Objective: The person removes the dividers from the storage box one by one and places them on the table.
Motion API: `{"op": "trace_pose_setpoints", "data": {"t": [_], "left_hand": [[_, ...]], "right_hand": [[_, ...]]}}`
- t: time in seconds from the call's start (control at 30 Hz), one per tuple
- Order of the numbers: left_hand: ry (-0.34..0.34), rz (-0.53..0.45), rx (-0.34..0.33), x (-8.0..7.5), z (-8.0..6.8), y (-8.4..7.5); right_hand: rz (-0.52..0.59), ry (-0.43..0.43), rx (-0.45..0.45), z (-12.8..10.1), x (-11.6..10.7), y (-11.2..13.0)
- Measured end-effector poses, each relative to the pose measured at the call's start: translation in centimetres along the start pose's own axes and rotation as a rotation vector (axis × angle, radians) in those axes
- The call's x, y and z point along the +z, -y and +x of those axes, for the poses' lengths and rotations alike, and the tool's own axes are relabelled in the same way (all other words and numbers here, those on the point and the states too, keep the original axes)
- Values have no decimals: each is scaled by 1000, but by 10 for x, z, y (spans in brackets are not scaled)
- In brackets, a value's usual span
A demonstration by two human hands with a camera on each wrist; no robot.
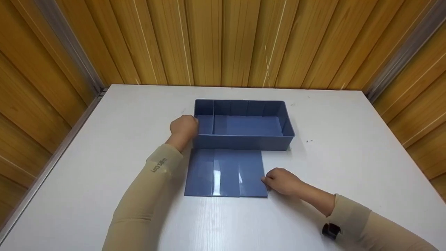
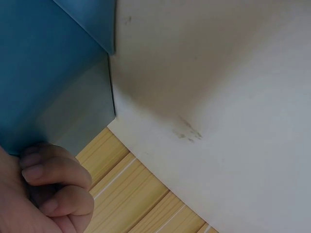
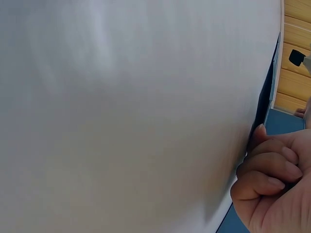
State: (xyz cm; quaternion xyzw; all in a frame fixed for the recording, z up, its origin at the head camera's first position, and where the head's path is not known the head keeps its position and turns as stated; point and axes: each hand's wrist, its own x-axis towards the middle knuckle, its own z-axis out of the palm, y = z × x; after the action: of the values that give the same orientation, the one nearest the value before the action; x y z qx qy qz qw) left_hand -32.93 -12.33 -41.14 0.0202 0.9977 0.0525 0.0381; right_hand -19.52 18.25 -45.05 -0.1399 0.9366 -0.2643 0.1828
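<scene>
Wide white tabletop (image 1: 348, 146), walled by wood panelling. Toward the far middle, a blue bin (image 1: 244, 141), open-topped, slotted along its inner walls, one divider standing near its left end. Just in front, touching the bin's near wall, a row of flat blue divider panels (image 1: 226, 172) lying side by side. Probably mid-way through fitting dividers: bin steadied, next panel being taken up. Calls for lifting the rightmost panel by its edge and dropping it upright into a slot pair. Left hand (image 1: 184, 127) curled round the bin's left wall, forearm stretched forward. Right hand (image 1: 283, 181) low on the tabletop, fingertips pinching the rightmost panel's edge.
</scene>
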Motion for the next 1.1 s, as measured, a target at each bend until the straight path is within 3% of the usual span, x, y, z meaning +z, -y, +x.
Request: {"op": "trace_pose_setpoints", "data": {"t": [0.33,0.53,0.8,1.1], "left_hand": [[-10,-60,-33,1,0,0],[3,-6,-9,0,0,0],[-10,-59,-34,-1,0,0],[3,-31,-19,0,1,2]], "right_hand": [[-38,-36,15,0,2,4],[-53,-79,-24,2,-4,5],[-35,-159,-66,6,-40,26],[-6,-201,-107,21,-79,53]]}}
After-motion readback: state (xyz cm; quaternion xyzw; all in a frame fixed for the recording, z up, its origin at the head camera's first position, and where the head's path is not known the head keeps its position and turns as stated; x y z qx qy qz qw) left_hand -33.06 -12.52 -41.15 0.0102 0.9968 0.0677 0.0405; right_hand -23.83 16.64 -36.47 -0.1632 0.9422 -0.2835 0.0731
